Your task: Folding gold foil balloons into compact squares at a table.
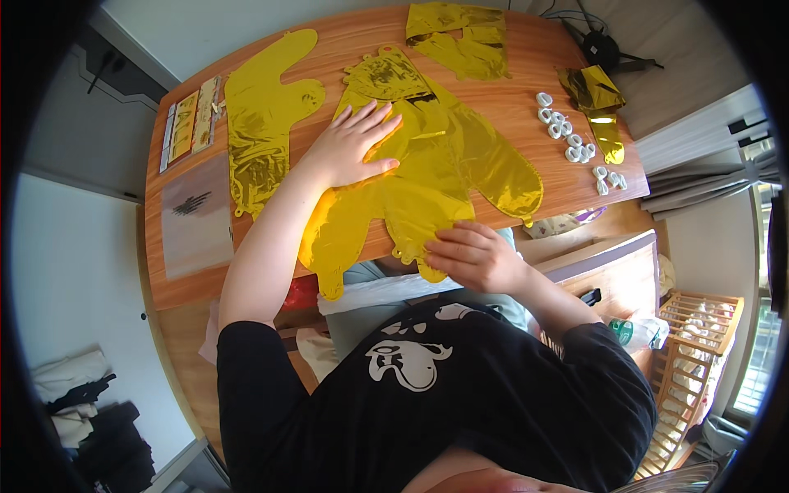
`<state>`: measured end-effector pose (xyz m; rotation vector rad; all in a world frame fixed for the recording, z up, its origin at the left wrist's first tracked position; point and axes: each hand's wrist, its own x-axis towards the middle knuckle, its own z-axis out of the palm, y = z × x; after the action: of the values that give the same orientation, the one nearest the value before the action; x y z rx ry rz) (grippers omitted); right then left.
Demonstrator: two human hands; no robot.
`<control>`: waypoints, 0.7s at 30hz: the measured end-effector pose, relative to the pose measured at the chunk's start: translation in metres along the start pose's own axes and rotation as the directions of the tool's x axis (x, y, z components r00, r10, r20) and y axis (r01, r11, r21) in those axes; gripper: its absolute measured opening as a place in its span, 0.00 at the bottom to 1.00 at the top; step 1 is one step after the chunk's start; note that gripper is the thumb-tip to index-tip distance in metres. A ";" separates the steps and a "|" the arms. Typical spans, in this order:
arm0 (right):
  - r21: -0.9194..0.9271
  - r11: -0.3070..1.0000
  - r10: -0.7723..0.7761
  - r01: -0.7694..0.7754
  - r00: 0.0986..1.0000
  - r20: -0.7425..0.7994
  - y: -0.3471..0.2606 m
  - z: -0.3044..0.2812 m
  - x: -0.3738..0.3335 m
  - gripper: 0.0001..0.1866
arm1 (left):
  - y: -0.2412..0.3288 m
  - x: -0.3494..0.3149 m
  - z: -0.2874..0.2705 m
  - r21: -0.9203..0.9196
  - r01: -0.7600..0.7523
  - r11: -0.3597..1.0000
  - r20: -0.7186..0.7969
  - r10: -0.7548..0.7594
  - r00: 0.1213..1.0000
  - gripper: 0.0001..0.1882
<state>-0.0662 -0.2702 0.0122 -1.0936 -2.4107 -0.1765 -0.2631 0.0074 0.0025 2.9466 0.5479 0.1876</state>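
A flat, uninflated gold foil balloon point(423, 172) lies across the middle of the wooden table, its lobes spreading toward me and to the right. My left hand point(359, 148) rests palm down on its upper left part, fingers stretched out. At the near edge, my right hand point(472, 256) has its fingers curled over a tabbed end of the foil. Two of the lower lobes hang a little past the table's front edge. Beside it on the left lies another flat gold foil balloon point(261, 123), bent in outline. The thumb of my right hand is mostly hidden.
Folded gold foil point(468, 45) lies at the back, and more foil point(604, 103) at the far right. Several small white rolls point(555, 123) sit on the right side. A translucent bag point(197, 214) and printed card packs point(189, 123) lie left. A wooden cot point(690, 361) stands right.
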 end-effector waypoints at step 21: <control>0.184 0.183 0.964 -0.966 0.213 0.160 0.088 -0.054 -0.004 0.34 | 0.001 -0.001 -0.002 0.011 0.013 1.000 0.028 -0.013 1.000 0.45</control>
<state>0.0208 -0.2306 0.0508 -2.2371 -1.1741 0.5701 -0.2640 0.0061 0.0049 2.9503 0.5659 0.1423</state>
